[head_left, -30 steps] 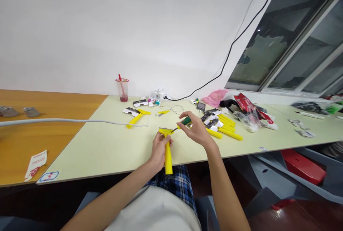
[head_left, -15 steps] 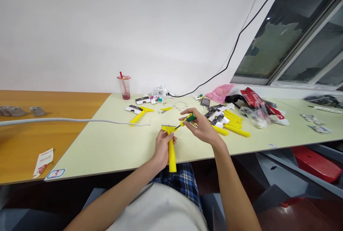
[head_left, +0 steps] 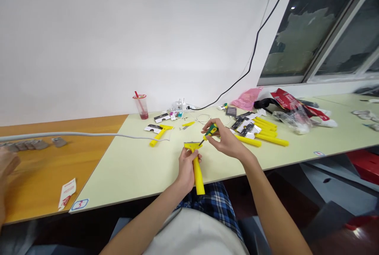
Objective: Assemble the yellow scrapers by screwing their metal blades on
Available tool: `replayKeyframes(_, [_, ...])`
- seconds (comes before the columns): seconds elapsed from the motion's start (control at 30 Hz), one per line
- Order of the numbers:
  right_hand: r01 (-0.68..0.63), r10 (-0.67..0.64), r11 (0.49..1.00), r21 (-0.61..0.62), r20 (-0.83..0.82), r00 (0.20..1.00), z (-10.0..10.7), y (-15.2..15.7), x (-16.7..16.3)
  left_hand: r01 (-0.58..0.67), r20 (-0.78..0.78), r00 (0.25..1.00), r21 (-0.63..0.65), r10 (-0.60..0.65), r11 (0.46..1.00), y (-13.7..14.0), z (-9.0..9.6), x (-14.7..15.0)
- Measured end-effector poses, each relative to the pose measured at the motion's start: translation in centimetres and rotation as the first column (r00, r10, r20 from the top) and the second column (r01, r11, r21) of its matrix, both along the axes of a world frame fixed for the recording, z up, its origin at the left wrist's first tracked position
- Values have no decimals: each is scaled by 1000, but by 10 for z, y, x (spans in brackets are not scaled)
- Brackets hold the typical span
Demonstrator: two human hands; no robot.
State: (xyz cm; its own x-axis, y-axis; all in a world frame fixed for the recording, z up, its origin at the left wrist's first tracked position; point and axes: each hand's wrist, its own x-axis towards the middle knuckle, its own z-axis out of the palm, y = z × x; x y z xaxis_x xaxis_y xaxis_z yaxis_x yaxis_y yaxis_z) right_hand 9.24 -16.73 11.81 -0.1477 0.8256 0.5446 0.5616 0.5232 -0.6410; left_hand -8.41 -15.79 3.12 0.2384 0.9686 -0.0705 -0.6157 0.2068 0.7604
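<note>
My left hand (head_left: pixel 187 166) is wrapped round the neck of a yellow scraper (head_left: pixel 198 176), its wide head pointing away from me and its handle hanging past the table's front edge. In my right hand (head_left: pixel 226 139) is a green and yellow screwdriver (head_left: pixel 212 129), pinched at the handle. The shaft slants down to the left, and its tip meets the right part of the scraper's head; whether it sits in a screw is too small to tell. Beyond my hands lie a second yellow scraper (head_left: pixel 160 136) and a loose yellow plate (head_left: pixel 188 124) with a blade piece.
Right of my hands is a pile of yellow scrapers (head_left: pixel 266 128) with black-and-white cards. Farther right lies a red bag (head_left: pixel 291 103) with clear plastic. A drink cup (head_left: pixel 141 107) stands by the wall. Another person's hand (head_left: pixel 8 162) shows at the left edge, near a grey cable (head_left: pixel 89 134).
The view has turned slightly left, so most things sit farther right. Another person's hand has come in at the left edge. My hands keep the same hold on scraper and screwdriver.
</note>
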Motion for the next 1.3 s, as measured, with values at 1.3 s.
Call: replayKeyframes(1.3, [-81, -35, 994, -68, -933, 358, -35, 53, 38, 352, 63, 934, 13, -352, 936, 114, 88, 57])
